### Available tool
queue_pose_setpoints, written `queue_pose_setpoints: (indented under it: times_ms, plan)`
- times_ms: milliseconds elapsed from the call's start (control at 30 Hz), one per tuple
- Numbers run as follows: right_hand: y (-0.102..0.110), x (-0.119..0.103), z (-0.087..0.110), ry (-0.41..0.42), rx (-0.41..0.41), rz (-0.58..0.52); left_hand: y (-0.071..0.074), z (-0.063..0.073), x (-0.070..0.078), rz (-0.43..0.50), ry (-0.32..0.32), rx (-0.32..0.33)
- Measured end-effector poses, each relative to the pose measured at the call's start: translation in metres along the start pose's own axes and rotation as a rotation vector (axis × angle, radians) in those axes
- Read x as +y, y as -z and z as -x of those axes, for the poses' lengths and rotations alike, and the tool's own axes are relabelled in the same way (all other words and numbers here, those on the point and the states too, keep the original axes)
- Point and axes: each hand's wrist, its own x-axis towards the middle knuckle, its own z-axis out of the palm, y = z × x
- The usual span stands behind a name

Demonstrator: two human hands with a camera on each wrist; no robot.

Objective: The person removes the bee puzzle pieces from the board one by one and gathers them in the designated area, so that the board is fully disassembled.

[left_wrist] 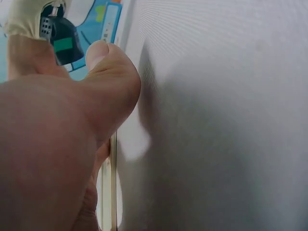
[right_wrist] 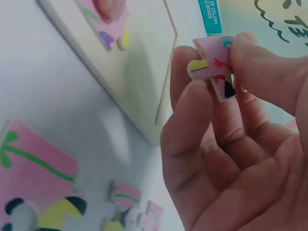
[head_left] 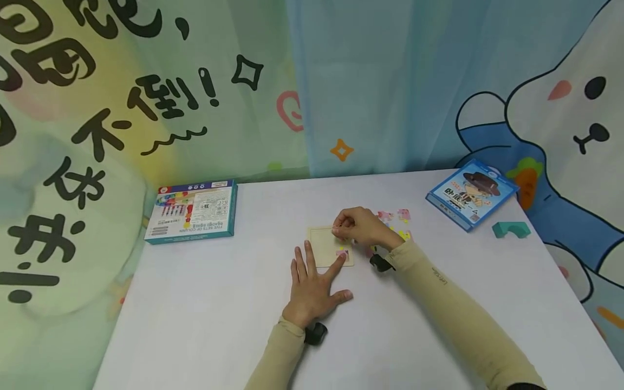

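A shallow pale wooden puzzle tray (head_left: 319,241) lies flat on the white table. My left hand (head_left: 313,295) is spread at its near edge, fingers straight, one fingertip touching a pink puzzle piece (right_wrist: 118,24) in the tray's near right corner. Over the tray's far right side, my right hand (head_left: 363,226) pinches another puzzle piece (right_wrist: 216,67), pink with yellow, red and black marks, between thumb and fingers. Loose pink puzzle pieces (head_left: 403,215) lie right of the tray, partly hidden by the right hand and wrist. In the left wrist view the thumb (left_wrist: 113,72) sticks out.
At the back left of the table lies a teal-edged box (head_left: 192,211). A blue box (head_left: 472,194) with a cartoon figure sits at the back right, beside a small teal arch-shaped block (head_left: 511,229). A printed curtain (head_left: 361,92) hangs behind the table.
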Motion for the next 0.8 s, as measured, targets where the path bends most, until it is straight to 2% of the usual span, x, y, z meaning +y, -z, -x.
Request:
queue_pose_setpoints:
  times_ms: [67,267,467,700,800]
  plan:
    - [0.002,0.001,-0.002,-0.015,0.012,-0.029,0.000,-0.002,-0.002,-0.002,-0.001,0.009]
    - [0.000,0.003,-0.003,-0.044,0.045,-0.074,0.000,-0.003,-0.003,0.016,0.013,-0.024]
    - [0.008,0.008,0.006,-0.063,0.037,-0.127,0.000,-0.002,0.000,0.023,0.018,-0.028]
    - [0.030,0.017,0.030,-0.021,0.071,-0.025,0.003,0.000,0.001,0.046,0.020,-0.014]
    - [0.041,0.023,0.045,-0.045,0.073,0.024,0.003,0.000,0.000,0.064,0.013,-0.012]
